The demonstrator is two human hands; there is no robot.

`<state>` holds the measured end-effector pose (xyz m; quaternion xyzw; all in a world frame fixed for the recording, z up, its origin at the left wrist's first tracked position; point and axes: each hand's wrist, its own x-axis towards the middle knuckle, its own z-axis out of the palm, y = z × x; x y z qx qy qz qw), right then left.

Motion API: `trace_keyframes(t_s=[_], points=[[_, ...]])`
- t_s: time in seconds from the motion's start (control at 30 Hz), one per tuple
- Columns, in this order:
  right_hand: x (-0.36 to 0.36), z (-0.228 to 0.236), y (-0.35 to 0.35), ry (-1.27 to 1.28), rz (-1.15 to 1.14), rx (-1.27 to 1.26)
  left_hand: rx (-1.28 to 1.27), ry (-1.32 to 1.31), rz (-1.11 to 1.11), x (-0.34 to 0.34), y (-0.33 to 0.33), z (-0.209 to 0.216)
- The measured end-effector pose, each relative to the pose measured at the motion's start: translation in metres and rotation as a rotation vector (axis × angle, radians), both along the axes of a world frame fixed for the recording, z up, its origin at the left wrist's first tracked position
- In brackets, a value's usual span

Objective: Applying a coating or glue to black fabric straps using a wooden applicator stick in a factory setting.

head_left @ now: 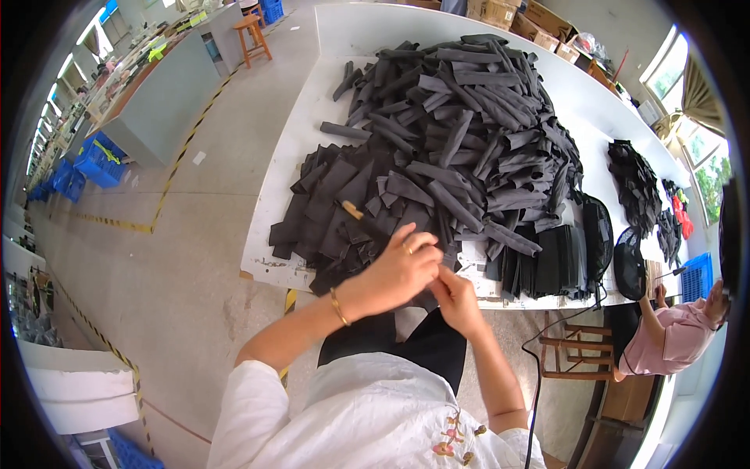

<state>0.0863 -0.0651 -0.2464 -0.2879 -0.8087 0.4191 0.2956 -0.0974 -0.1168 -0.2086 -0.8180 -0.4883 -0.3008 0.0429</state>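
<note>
Both hands meet at the near edge of the white table (pixel 281 168): left hand (pixel 398 270) pinches a dark fabric strip (pixel 426 298), right hand (pixel 457 301) grips its lower end. Just beyond them lies the dark strip heap (pixel 453 133). Keeping the strip taut between both grips likely helps.

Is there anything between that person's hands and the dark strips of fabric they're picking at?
Nothing visible does. The left hand and right hand meet at the near edge of the white table, already touching a dark fabric piece at the foot of the big pile of dark fabric strips.
</note>
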Motion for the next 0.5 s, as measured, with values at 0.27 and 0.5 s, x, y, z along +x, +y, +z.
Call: trace_keyframes(t_s=[0.27, 0.5], points=[[-0.026, -0.027, -0.041, 0.114, -0.018, -0.371, -0.468, -2.294, -0.112, 0.000, -0.020, -0.059], [-0.018, -0.039, -0.087, -0.064, -0.067, -0.251, -0.179, -2.244, 0.383, -0.016, -0.006, -0.028]])
